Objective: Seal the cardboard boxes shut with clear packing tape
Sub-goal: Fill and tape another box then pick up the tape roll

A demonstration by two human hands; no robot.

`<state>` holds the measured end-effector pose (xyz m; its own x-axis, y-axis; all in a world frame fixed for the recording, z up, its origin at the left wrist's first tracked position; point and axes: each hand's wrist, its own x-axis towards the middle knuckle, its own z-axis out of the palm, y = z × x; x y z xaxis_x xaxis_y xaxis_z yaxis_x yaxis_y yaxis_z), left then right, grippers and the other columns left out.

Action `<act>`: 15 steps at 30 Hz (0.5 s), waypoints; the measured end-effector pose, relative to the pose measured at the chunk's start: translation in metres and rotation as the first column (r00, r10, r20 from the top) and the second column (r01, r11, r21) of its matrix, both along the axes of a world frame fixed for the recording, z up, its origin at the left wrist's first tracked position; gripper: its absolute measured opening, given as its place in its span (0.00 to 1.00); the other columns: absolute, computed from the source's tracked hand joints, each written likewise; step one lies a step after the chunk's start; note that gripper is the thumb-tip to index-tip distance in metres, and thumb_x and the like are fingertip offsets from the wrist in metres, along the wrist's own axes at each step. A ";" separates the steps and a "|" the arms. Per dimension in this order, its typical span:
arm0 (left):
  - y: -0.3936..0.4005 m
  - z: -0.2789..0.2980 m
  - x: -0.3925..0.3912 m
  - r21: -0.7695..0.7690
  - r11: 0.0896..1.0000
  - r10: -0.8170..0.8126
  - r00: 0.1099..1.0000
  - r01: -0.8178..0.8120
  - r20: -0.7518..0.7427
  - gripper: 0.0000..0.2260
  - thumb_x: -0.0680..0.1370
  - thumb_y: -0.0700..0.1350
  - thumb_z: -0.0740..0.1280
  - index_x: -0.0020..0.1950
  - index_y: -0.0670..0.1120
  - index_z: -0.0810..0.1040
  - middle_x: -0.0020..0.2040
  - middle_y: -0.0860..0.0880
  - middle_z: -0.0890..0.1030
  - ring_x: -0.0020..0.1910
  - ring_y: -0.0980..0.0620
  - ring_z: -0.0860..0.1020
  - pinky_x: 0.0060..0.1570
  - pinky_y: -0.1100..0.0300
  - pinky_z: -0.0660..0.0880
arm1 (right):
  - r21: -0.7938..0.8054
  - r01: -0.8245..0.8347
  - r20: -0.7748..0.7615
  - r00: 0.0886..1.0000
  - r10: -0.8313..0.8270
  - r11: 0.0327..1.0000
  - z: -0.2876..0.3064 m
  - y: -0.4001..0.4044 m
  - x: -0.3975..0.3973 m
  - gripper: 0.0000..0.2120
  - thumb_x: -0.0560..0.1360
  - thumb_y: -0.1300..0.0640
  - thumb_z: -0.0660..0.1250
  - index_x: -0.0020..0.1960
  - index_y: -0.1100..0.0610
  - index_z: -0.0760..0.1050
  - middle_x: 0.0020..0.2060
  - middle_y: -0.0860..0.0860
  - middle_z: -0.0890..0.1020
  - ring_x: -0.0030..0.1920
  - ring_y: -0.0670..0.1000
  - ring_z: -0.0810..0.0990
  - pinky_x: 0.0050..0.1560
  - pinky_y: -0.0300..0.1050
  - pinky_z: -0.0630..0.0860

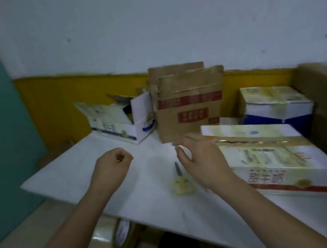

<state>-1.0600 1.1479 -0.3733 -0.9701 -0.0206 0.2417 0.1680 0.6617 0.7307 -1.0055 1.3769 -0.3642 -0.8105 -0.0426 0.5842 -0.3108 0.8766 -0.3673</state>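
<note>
Two hands hover over the table (84,169); left hand (112,165) fisted, empty; right hand (201,160) spread beside a taped box (274,162) lying lengthwise toward the wall.

Scissors (181,180) on table (154,208) centre, taped carton (274,160) at 3 o'clock, upright cardboard box (187,107) at 12, open carton (120,122) at 10, tape roll (121,234) at 7 below the table edge.

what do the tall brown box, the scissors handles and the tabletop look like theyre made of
Tall brown box: plain corrugated cardboard, matte, with creased, worn top edges and red print. Scissors handles: probably plastic, pale yellow and smooth; the blades look like dull grey metal. Table: a smooth white top, possibly laminate or stone; the blur leaves it open.
</note>
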 end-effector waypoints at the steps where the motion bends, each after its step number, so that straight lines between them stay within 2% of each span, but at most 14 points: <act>1: -0.018 -0.006 0.005 0.001 0.997 0.079 0.997 -0.079 0.003 0.08 0.80 0.44 0.66 0.43 0.43 0.81 0.43 0.49 0.81 0.40 0.56 0.76 0.36 0.65 0.68 | -0.012 -0.099 0.008 0.995 0.099 0.995 -0.006 -0.021 -0.007 0.11 0.80 0.54 0.63 0.58 0.51 0.81 0.55 0.46 0.81 0.55 0.46 0.77 0.52 0.43 0.75; 3: -0.051 -0.022 0.018 0.026 0.968 0.249 0.967 -0.250 0.059 0.09 0.79 0.45 0.68 0.44 0.41 0.78 0.45 0.43 0.80 0.44 0.48 0.78 0.39 0.58 0.70 | -0.071 -0.256 0.090 0.961 0.262 0.964 -0.024 -0.058 -0.021 0.10 0.80 0.53 0.63 0.57 0.50 0.81 0.54 0.44 0.81 0.51 0.43 0.78 0.52 0.43 0.77; 5: -0.073 -0.046 0.027 0.036 0.927 0.361 0.914 -0.374 0.184 0.16 0.79 0.49 0.70 0.50 0.34 0.79 0.51 0.34 0.80 0.51 0.37 0.79 0.47 0.53 0.74 | -0.193 -0.328 0.199 0.910 0.364 0.925 -0.042 -0.089 -0.033 0.08 0.80 0.53 0.65 0.55 0.49 0.81 0.53 0.44 0.81 0.46 0.42 0.79 0.52 0.42 0.77; 6: -0.079 -0.057 0.033 0.042 0.925 0.357 0.900 -0.379 0.249 0.21 0.79 0.51 0.70 0.53 0.31 0.79 0.53 0.31 0.80 0.53 0.35 0.79 0.51 0.51 0.75 | -0.243 -0.341 0.248 0.884 0.398 0.908 -0.051 -0.100 -0.039 0.07 0.80 0.54 0.65 0.54 0.49 0.82 0.52 0.44 0.81 0.44 0.40 0.78 0.51 0.38 0.76; 7: -0.083 -0.068 0.037 0.067 0.929 0.329 0.894 -0.365 0.306 0.22 0.79 0.52 0.70 0.56 0.31 0.79 0.56 0.33 0.82 0.55 0.37 0.80 0.54 0.52 0.75 | -0.278 -0.345 0.280 0.863 0.420 0.896 -0.059 -0.109 -0.046 0.07 0.80 0.54 0.66 0.54 0.50 0.82 0.52 0.44 0.81 0.43 0.39 0.77 0.50 0.33 0.74; 9: -0.083 -0.080 0.043 0.164 0.927 0.228 0.856 -0.336 0.464 0.23 0.78 0.56 0.70 0.62 0.38 0.77 0.61 0.45 0.80 0.56 0.45 0.78 0.56 0.56 0.75 | -0.340 -0.332 0.315 0.841 0.439 0.880 -0.074 -0.121 -0.057 0.07 0.79 0.56 0.66 0.53 0.50 0.83 0.51 0.43 0.82 0.43 0.38 0.77 0.47 0.26 0.70; 11: -0.083 -0.090 0.042 0.290 0.907 0.091 0.814 -0.306 0.574 0.32 0.77 0.61 0.69 0.71 0.40 0.70 0.68 0.46 0.76 0.62 0.47 0.77 0.62 0.55 0.75 | -0.422 -0.280 0.354 0.824 0.441 0.862 -0.087 -0.126 -0.063 0.08 0.80 0.57 0.66 0.52 0.51 0.83 0.49 0.42 0.82 0.45 0.41 0.79 0.48 0.26 0.71; 13: -0.087 -0.099 0.041 0.476 0.848 -0.117 0.792 -0.234 0.599 0.36 0.76 0.61 0.70 0.77 0.44 0.64 0.71 0.49 0.74 0.67 0.49 0.75 0.68 0.54 0.72 | -0.445 -0.244 0.358 0.833 0.421 0.862 -0.096 -0.127 -0.066 0.08 0.80 0.58 0.65 0.52 0.52 0.84 0.48 0.42 0.82 0.49 0.42 0.79 0.49 0.24 0.71; 15: -0.092 -0.110 0.042 0.583 0.795 -0.283 0.748 -0.167 0.600 0.36 0.74 0.60 0.72 0.78 0.50 0.63 0.69 0.54 0.78 0.65 0.53 0.78 0.67 0.55 0.74 | -0.419 -0.252 0.340 0.847 0.408 0.872 -0.102 -0.128 -0.067 0.08 0.80 0.58 0.65 0.51 0.52 0.84 0.48 0.42 0.83 0.48 0.40 0.79 0.48 0.22 0.69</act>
<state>-1.0185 1.0564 -0.4831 -0.8775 0.1287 -0.4619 -0.4541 0.0862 0.8868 -1.0722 1.2493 -0.4661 -0.9490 -0.2107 0.2344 -0.3128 0.5390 -0.7821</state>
